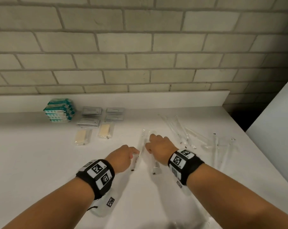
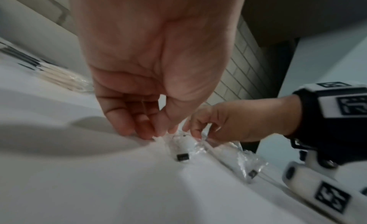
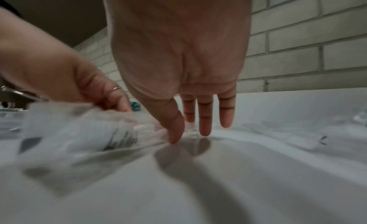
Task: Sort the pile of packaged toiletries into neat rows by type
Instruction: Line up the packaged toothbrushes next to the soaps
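Two long clear-wrapped toothbrush packets lie side by side mid-counter, roughly parallel. My left hand (image 1: 127,154) curls down over the left packet (image 1: 141,142), its fingertips (image 2: 147,133) pinching the wrapper's edge beside the white brush end (image 2: 184,146). My right hand (image 1: 158,144) sits over the right packet (image 1: 156,166). Its thumb (image 3: 175,133) and index finger pinch the wrapper while the other fingers point straight down to the counter. The right packet (image 2: 245,162) trails back toward my wrist.
Sorted groups stand at the back left: teal tissue packs (image 1: 59,111), grey sachets (image 1: 90,116), flat sachets (image 1: 114,114) and beige bar packets (image 1: 82,136). A loose heap of clear packets (image 1: 197,136) lies right. The counter edge (image 1: 248,141) and a white panel (image 1: 275,123) bound the right.
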Motion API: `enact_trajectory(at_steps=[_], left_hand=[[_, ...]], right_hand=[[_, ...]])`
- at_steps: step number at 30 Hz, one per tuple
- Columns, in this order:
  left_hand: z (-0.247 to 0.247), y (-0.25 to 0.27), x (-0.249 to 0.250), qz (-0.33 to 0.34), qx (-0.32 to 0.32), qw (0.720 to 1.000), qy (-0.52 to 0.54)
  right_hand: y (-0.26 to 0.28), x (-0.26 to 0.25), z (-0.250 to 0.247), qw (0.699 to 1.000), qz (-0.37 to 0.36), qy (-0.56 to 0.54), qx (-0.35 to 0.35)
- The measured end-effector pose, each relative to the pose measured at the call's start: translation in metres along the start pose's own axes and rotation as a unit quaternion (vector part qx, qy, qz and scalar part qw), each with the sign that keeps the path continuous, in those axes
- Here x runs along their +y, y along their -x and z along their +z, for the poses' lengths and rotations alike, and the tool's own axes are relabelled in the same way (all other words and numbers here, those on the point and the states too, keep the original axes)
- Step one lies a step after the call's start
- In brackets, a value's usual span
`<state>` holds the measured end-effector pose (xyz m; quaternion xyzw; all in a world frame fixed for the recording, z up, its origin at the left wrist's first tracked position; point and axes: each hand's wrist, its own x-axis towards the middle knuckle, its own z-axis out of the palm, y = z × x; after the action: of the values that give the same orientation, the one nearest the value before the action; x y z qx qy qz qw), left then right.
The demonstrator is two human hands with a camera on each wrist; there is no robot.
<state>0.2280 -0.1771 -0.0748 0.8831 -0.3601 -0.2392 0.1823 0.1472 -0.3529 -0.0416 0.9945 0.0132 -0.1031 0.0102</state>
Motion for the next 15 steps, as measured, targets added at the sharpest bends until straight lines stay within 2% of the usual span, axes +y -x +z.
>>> enact_trajectory(at_steps=[3, 5, 6, 7, 8, 10, 11, 15], left_hand=[[0.003, 0.005, 0.002, 0.022, 0.026, 0.999, -0.021], [0.005, 0.008, 0.006, 0.047, 0.054, 0.996, -0.045], [0.005, 0.009, 0.010, 0.061, 0.064, 0.994, -0.059], [0.006, 0.010, 0.014, 0.080, 0.069, 0.991, -0.081], [0.007, 0.010, 0.018, 0.098, 0.066, 0.987, -0.107], [0.008, 0.008, 0.023, 0.119, 0.038, 0.979, -0.159], [0.009, 0.005, 0.023, 0.121, 0.025, 0.975, -0.184], [0.018, 0.000, 0.023, 0.114, 0.046, 0.965, -0.232]], right_hand=[[0.002, 0.012, -0.008, 0.994, 0.003, -0.076, 0.083], [-0.001, 0.019, -0.013, 0.962, 0.081, -0.193, 0.174], [-0.005, 0.024, -0.013, 0.938, 0.135, -0.257, 0.192], [-0.007, 0.028, -0.014, 0.920, 0.184, -0.296, 0.177], [-0.010, 0.032, -0.012, 0.921, 0.222, -0.295, 0.124], [-0.009, 0.037, -0.005, 0.935, 0.251, -0.250, -0.007], [-0.006, 0.038, 0.001, 0.940, 0.250, -0.225, -0.046], [0.006, 0.043, 0.012, 0.952, 0.233, -0.189, -0.065]])
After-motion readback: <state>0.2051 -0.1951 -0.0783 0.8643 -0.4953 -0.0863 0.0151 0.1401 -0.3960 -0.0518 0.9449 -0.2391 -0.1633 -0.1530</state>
